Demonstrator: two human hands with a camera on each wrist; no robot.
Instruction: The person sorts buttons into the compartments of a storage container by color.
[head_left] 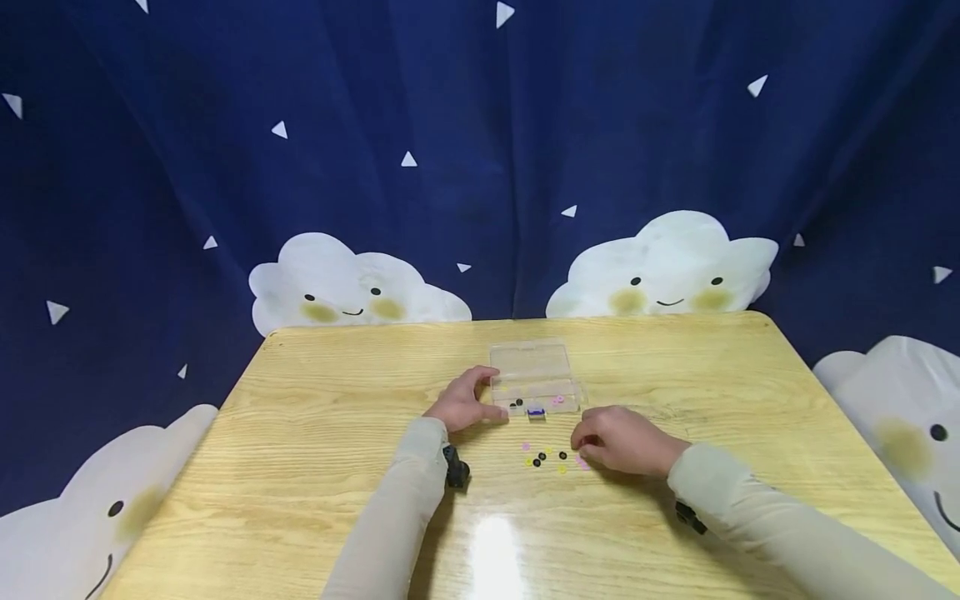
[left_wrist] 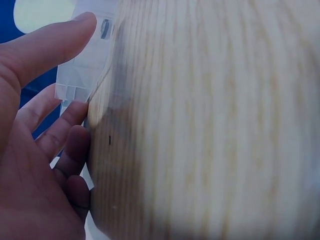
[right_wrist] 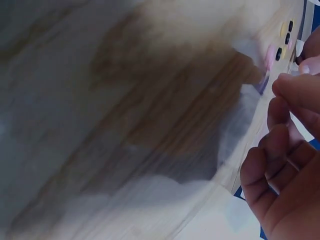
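Observation:
A clear plastic box [head_left: 531, 361] lies on the table with its lid raised toward the back. My left hand [head_left: 459, 403] holds its left end, thumb at the front and fingers behind; the left wrist view shows the box [left_wrist: 80, 75] between them. Inside are several small buttons, black [head_left: 519, 402], pink [head_left: 558, 400] and yellow. My right hand [head_left: 626, 442] is low over the table, right of a scatter of loose buttons. Its fingertips pinch a small dark piece [right_wrist: 299, 59], seemingly a black button, mostly hidden by the fingers.
Black [head_left: 562, 456], yellow [head_left: 562, 469] and pink [head_left: 526, 447] buttons lie loose in front of the box. A blue latch [head_left: 536, 412] sits on the box's front. The wooden table [head_left: 322, 467] ends at a dark blue curtain [head_left: 480, 167] with clouds.

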